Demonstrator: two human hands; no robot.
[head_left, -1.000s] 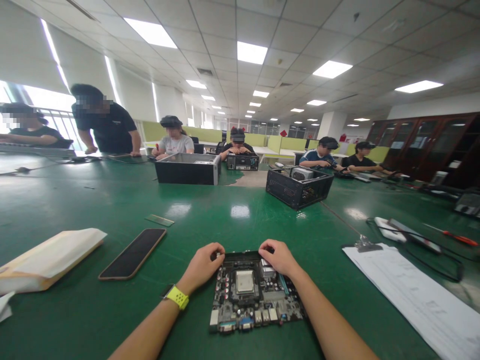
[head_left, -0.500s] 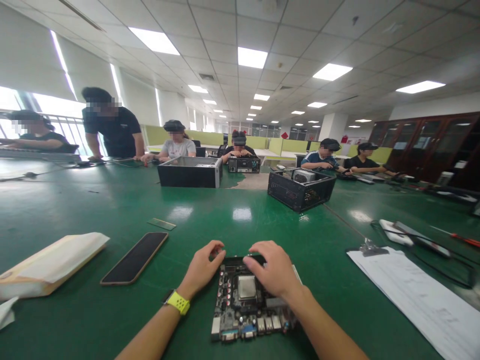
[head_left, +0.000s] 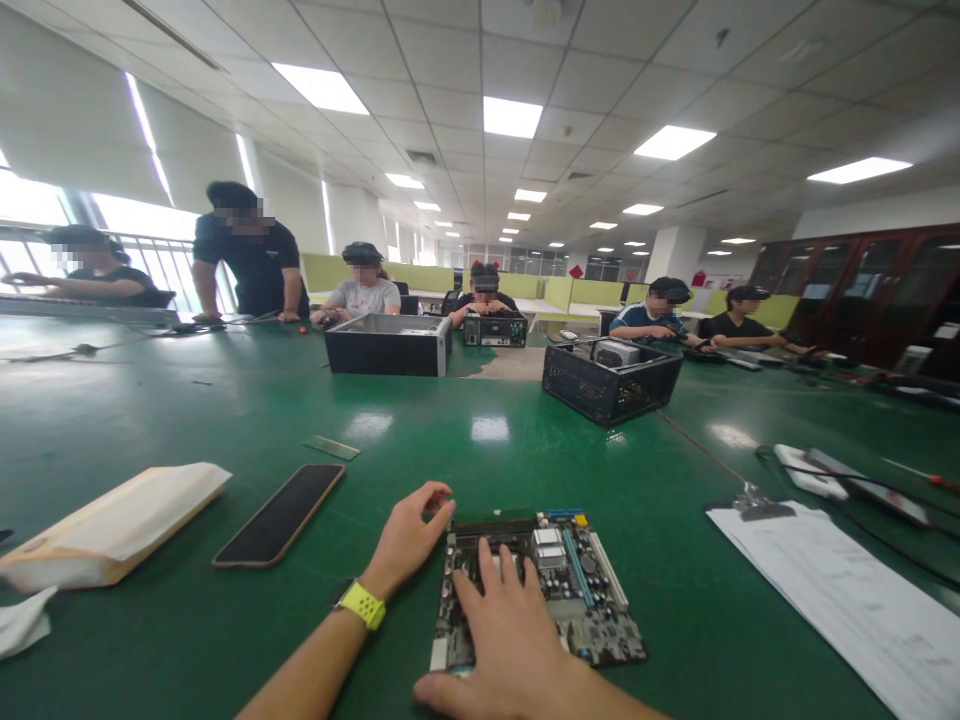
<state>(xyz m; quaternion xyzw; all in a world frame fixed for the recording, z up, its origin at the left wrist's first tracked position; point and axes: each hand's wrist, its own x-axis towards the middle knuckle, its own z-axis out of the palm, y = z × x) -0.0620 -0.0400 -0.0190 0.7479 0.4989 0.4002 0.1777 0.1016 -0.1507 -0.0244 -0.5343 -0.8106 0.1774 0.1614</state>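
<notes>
A motherboard lies flat on the green table, in front of me. My right hand is spread over its left part, fingers apart, covering most of the silver processor; whether the fingertips press on the board is hard to tell. Beside the board's far left corner is my left hand, fingers curved with a gap between thumb and forefinger and nothing visible in it. A yellow-green watch strap is on the left wrist.
A phone and a paper packet lie at left. On the right are a clipboard with papers and cables. Two computer cases stand farther back. Several people sit or stand round the table's far side.
My right hand has moved from the board's far edge down and left, spreading over the processor. The board's right side is now uncovered. My left hand has hardly moved.
</notes>
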